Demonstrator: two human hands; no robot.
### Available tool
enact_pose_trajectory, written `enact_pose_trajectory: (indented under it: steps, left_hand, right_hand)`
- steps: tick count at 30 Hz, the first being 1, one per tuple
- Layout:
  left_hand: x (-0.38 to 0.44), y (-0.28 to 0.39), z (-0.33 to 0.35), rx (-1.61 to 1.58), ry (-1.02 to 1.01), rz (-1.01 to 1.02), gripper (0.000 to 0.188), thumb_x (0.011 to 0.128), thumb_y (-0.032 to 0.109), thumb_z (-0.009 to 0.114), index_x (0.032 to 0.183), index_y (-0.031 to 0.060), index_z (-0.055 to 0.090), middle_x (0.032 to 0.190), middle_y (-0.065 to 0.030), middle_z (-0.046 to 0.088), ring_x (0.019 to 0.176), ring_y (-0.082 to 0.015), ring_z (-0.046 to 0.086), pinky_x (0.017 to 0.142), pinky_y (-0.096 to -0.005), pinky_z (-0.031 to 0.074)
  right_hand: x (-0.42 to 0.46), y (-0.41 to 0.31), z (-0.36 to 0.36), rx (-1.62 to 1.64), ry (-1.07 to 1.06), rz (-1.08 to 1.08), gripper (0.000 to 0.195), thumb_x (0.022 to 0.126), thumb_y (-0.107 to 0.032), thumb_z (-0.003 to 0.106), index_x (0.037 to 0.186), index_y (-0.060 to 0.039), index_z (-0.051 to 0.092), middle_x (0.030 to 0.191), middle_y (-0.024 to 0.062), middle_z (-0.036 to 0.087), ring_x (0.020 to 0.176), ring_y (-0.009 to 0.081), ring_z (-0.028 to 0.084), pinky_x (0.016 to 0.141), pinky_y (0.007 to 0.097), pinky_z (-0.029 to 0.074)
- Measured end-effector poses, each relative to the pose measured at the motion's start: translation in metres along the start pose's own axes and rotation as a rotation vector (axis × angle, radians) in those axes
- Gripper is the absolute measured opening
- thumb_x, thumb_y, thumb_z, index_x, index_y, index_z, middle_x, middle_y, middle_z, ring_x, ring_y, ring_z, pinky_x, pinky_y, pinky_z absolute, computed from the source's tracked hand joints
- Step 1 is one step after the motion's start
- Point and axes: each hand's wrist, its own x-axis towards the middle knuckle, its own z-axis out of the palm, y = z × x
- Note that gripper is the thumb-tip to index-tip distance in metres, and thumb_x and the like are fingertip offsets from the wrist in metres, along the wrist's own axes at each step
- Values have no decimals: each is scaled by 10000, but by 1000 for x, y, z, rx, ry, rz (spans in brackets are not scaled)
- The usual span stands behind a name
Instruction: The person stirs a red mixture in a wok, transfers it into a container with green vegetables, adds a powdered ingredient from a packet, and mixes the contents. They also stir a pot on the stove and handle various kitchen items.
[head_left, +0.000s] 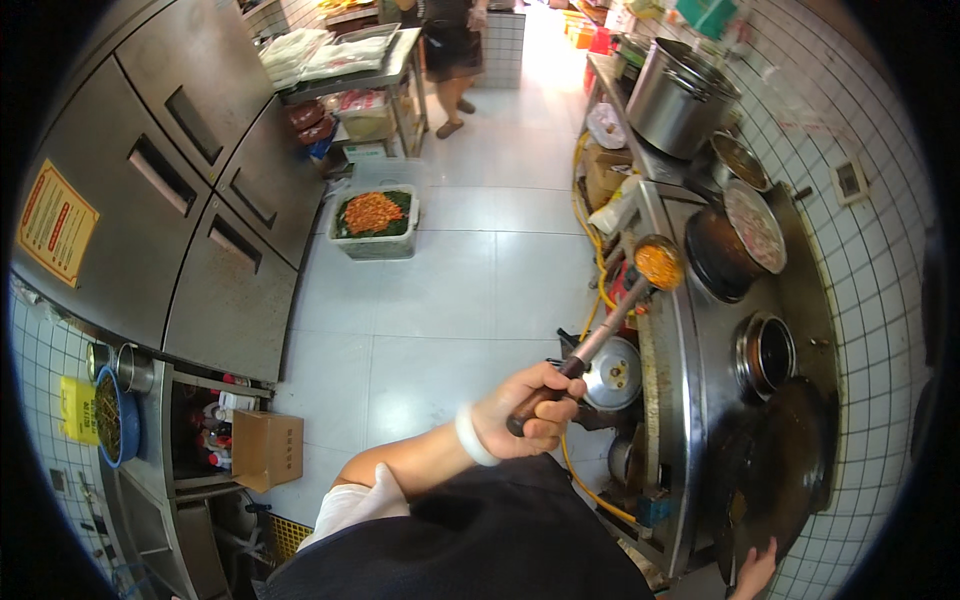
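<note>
My left hand (536, 409), with a pale bangle at the wrist, grips the dark wooden handle of a metal ladle (611, 322). The ladle points up and to the right; its bowl holds orange-yellow food (658, 264) over the stove's front edge. At the bottom right, my right hand (756, 570) is partly cut off beside the near rim of a large dark wok (787, 457); its grip is unclear. On the stove, a metal bowl of pale pieces (754, 225) sits tilted at a blackened pot (716, 255). Nearer stands a round metal pot with dark contents (772, 354).
A plastic tub (375, 244) of greens topped with orange-red food stands on the floor. Steel cabinets (150, 187) line the left, above a cardboard box (279, 450). A yellow hose (581, 480) runs along the stove (682, 375). Another person (450, 52) stands at the far end.
</note>
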Motion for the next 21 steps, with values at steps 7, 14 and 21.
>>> enact_pose_trajectory:
  steps: [7,14,21]
  left_hand:
    - [-122,112,-27,44,84,293,183,834,194,355,899,48,444,516,7,420,371,-115,417,351,-236,331]
    - [-203,240,-88,-8,98,560,142,814,194,398,834,65,455,511,30,393,374,-91,364,363,-224,308]
    - [-264,367,-168,-49,57,772,145,806,176,383,868,50,422,482,17,390,342,-95,354,351,-231,298]
  right_hand:
    - [7,-232,44,256,-351,-315,462,680,-34,597,1128,-55,485,734,150,571,664,264,561,617,341,447]
    - [32,-378,123,202,-717,-569,437,676,-63,636,1094,-57,509,738,147,616,672,239,608,618,320,475]
    - [88,-530,230,126,-943,-675,377,723,-112,598,1085,-40,521,815,162,620,748,277,604,669,348,471]
